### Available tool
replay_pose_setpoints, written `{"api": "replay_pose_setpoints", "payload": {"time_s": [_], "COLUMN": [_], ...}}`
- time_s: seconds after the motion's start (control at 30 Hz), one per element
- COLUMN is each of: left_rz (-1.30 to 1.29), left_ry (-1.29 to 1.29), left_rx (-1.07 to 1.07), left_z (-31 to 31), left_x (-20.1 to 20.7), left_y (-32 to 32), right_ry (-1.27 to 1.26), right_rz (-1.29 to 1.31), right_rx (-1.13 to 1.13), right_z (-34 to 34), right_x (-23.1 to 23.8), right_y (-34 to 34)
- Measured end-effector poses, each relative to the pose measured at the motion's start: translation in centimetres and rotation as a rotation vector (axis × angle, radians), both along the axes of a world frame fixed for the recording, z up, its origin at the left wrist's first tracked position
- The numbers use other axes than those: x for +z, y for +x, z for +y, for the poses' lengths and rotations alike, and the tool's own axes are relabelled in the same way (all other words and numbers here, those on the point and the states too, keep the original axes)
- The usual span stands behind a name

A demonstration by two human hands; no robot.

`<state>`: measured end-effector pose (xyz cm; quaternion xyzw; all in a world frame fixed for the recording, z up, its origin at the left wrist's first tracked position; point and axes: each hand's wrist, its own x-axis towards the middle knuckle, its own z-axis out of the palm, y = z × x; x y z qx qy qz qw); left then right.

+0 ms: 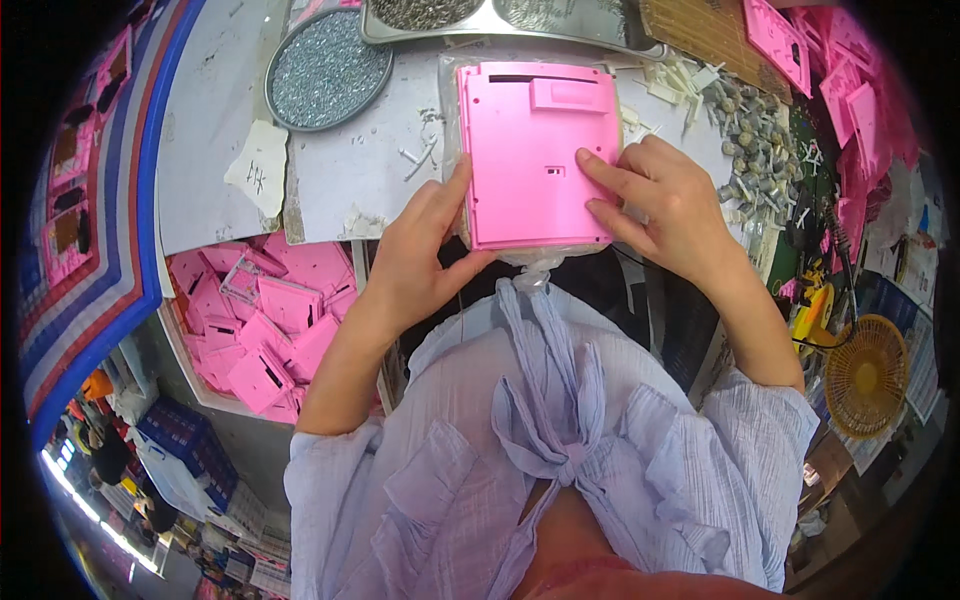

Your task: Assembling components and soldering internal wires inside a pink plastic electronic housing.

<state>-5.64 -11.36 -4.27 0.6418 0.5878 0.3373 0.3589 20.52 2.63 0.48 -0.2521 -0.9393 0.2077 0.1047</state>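
Note:
A square pink plastic casing (530, 130) lies on a pad wrapped in clear plastic (450, 110) at the table's near edge. It has a long slot at the top, a raised block and a small opening in its middle. My left hand (425, 235) grips the casing's left side, fingers along the edge and thumb at the lower left corner. On the right side, my right hand (675, 205) holds it too. Its index finger and thumb press on the pink face, while the other fingers bend by the right edge.
Small screws fill a round grey dish (330, 70); a metal tray (510, 22) holds more hardware. White plastic pieces (680, 85) and grey cylindrical parts (750, 140) lie at right. A bin of pink casings (265, 320) stands below left. A yellow fan (868, 375) is at right.

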Motion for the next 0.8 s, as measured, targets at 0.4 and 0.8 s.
{"api": "replay_pose_setpoints", "payload": {"time_s": [0.4, 0.8], "left_rz": [0.029, -0.407], "left_ry": [0.035, -0.087], "left_rx": [-0.055, 0.096], "left_z": [-0.3, -2.1], "left_x": [-0.5, -4.2], "left_y": [-1.2, -0.2], "right_ry": [0.126, 0.004], "right_rz": [-0.089, 0.225], "right_rx": [0.207, 0.608], "right_z": [0.8, 1.3], "right_x": [1.0, -3.0], "right_y": [-3.7, -7.8]}}
